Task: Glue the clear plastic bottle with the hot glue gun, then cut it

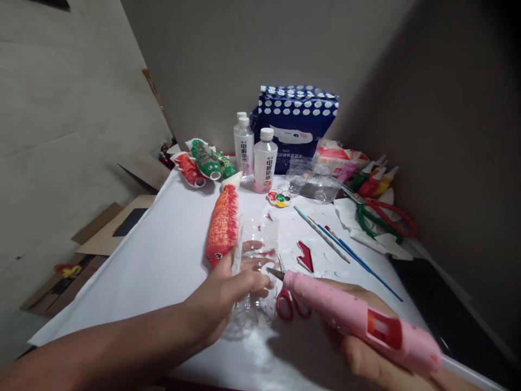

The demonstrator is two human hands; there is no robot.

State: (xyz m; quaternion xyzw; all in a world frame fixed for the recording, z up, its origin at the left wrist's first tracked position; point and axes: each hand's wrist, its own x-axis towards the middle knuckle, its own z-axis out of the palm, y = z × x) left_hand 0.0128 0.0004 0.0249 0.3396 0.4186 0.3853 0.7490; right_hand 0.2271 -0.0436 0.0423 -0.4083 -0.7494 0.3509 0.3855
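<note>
Our left hand (240, 283) grasps a clear plastic bottle (264, 231), and our right hand (368, 358) is closed around a pink glue gun (345, 307). Colourless and see-through, the bottle is over the white-covered table (163, 260), just beside a red-and-orange fish (223, 225). The gun has an orange-edged window and a dark nozzle. Our left forearm slants in from lower left, thumb across the bottle; our right hand points the nozzle leftward, near that thumb.
</note>
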